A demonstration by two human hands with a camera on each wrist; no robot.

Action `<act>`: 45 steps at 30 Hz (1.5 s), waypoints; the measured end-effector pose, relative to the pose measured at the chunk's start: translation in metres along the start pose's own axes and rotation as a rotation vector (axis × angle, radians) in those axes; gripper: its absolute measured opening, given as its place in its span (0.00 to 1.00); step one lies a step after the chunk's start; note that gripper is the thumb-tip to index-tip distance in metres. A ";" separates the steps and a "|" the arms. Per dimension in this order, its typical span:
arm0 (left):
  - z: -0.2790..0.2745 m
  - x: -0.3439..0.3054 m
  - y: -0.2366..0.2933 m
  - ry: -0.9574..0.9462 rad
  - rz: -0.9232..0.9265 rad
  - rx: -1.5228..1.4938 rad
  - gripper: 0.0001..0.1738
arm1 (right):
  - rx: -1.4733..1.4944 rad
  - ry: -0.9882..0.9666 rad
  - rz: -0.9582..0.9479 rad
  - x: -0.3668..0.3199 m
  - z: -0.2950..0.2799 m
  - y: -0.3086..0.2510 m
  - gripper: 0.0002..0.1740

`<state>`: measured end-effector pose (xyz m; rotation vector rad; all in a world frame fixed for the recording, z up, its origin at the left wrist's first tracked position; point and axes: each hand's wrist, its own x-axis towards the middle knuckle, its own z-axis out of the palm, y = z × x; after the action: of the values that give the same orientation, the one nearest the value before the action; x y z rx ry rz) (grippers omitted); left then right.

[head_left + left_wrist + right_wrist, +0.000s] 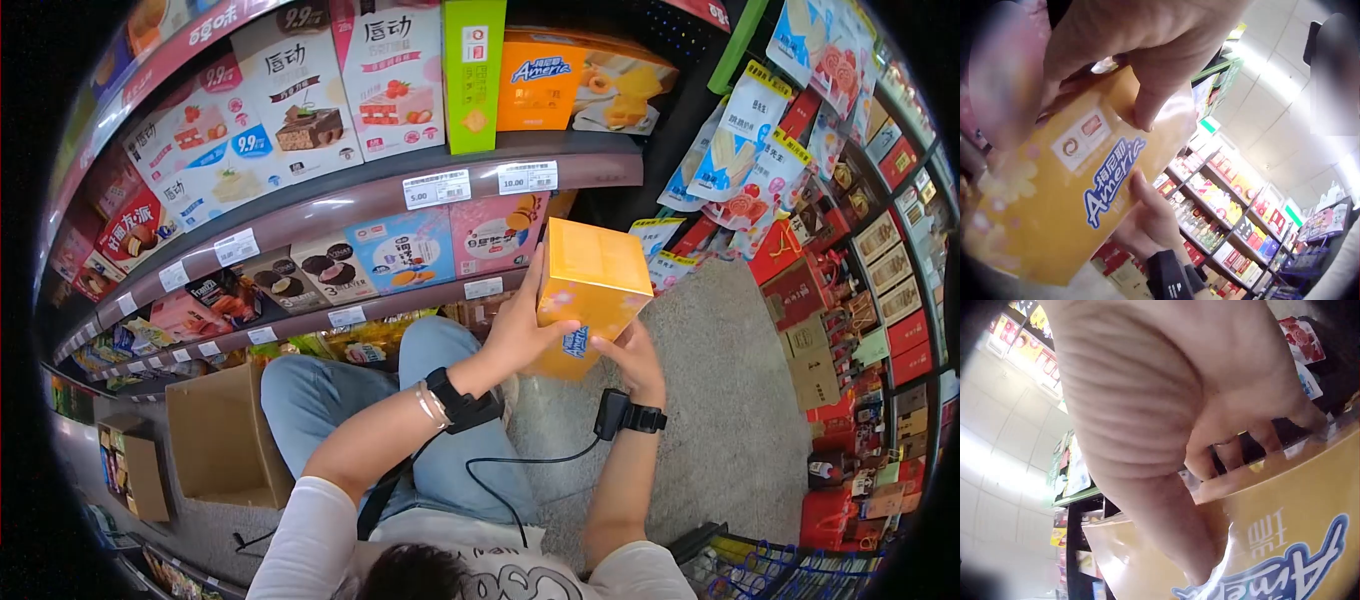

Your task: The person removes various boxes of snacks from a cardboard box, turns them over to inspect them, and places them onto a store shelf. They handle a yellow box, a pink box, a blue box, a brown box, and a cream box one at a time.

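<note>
A yellow-orange box [592,262] with pink flowers and a blue "Ameria" logo is held tilted in front of the shelf. The left hand [522,335] grips its left side, thumb across the logo face. On the right side the right hand [632,358] holds it, thumb on the same face. In the left wrist view the logo face of the box [1060,206] lies between the left hand [1141,44] and the right hand [1157,225]. The right wrist view shows the right hand [1147,412] with its thumb pressed on the box [1297,506] and fingers at its far side.
Shelves of snack boxes [300,110] curve along the front and left, with an orange Ameria box [537,85] on the upper one. Bagged snacks [745,150] hang at right. An open cardboard carton [225,440] stands left of the person's knees. A black cable [530,459] runs between the wrists.
</note>
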<state>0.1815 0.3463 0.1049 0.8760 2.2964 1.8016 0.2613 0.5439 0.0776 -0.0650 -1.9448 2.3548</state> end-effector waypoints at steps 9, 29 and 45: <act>0.019 0.058 -0.020 0.060 -0.128 0.226 0.59 | -0.156 0.065 -0.182 0.058 -0.026 0.021 0.34; 0.026 0.117 -0.036 0.241 0.007 0.127 0.35 | -0.370 0.091 -0.310 0.138 -0.060 0.026 0.35; 0.038 0.110 -0.040 0.259 -0.100 0.251 0.42 | -0.420 0.162 -0.342 0.128 -0.061 0.020 0.37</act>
<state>0.0907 0.4268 0.0861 0.5697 2.7182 1.6991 0.1389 0.6117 0.0496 0.0451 -2.1333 1.6577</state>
